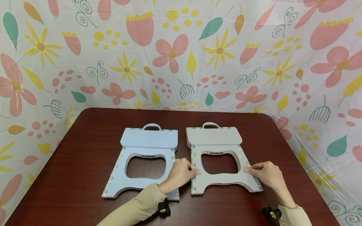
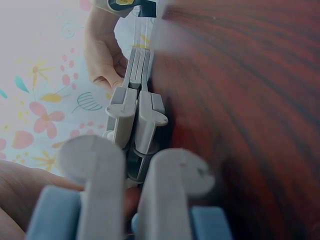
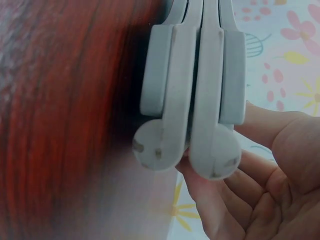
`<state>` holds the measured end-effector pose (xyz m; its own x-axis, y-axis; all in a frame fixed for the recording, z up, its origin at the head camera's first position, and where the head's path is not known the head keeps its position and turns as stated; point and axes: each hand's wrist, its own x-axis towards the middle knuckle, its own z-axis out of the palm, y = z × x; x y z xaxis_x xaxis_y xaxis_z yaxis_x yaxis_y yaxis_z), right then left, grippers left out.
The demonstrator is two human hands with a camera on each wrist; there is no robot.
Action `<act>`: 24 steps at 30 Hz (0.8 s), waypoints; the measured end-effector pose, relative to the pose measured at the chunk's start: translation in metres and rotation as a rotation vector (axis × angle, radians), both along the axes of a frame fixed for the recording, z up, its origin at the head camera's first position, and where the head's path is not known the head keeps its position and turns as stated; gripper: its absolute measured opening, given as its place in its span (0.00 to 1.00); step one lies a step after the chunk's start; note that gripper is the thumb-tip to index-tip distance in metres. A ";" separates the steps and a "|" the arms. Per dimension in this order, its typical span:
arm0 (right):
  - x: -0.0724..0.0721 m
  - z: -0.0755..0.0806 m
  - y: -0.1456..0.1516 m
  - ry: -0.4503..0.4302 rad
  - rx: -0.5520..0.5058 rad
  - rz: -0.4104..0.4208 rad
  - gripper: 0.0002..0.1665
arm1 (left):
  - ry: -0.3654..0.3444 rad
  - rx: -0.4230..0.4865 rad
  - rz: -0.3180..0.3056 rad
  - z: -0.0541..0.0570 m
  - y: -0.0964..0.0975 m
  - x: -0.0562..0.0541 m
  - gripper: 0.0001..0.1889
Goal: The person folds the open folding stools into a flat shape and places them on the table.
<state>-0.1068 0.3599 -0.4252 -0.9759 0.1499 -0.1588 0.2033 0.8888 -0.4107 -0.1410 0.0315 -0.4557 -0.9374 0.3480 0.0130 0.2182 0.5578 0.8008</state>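
Observation:
A folded pale grey step stool [image 1: 217,136] lies flat on the table, its handle pointing away. My left hand [image 1: 179,173] pinches its left edge, thumb on top. On the opposite edge my right hand [image 1: 268,174] pinches the stool, its thumb also on the upper face. In the right wrist view the stool's layered side [image 3: 192,90] stands between the thumb and fingers of the right hand [image 3: 270,170]. Left of the grey one lies a folded light blue step stool [image 1: 150,138]; my left forearm crosses over its lower right leg and hides part of it.
Both stools rest on a dark reddish-brown wooden table [image 1: 79,163]. Behind it and at its sides hangs a white cloth [image 1: 169,88] printed with flowers and leaves. A black strap with a small device [image 1: 163,208] sits on the left wrist; another [image 1: 272,213] is on the right.

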 end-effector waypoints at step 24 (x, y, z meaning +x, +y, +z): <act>-0.002 0.004 -0.001 -0.041 -0.005 -0.014 0.32 | -0.010 -0.013 -0.039 0.000 -0.001 0.000 0.30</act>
<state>-0.1091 0.3586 -0.4213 -0.9663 0.1622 -0.1997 0.2322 0.8838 -0.4061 -0.1411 0.0302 -0.4558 -0.9231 0.3845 -0.0005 0.2325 0.5592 0.7958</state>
